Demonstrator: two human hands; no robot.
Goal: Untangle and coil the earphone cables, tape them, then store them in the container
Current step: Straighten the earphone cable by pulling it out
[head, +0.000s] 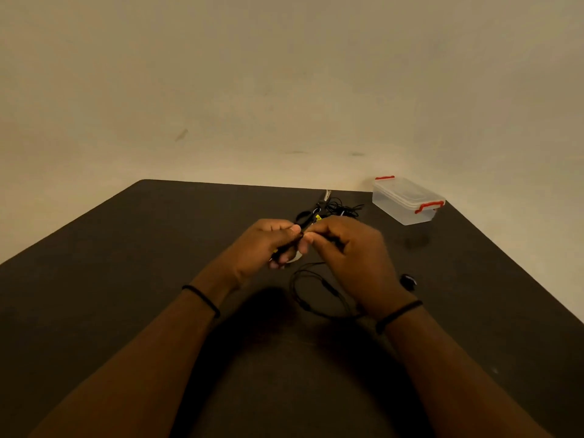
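Observation:
My left hand (271, 241) and my right hand (350, 254) meet above the middle of the dark table (126, 279). Both pinch a black earphone cable (311, 292) between thumb and fingers; its loops hang down to the table under my right wrist. A small pale strip shows under my left fingers; I cannot tell what it is. A tangle of more black earphone cables (343, 208) lies farther back. The clear container (406, 200) with red clips stands closed at the far right corner.
Scissors (311, 213) with black handles lie beside the far tangle, blades pointing to the table's back edge. A small black roll (408, 281) sits to the right of my right wrist. A beige wall rises behind the table.

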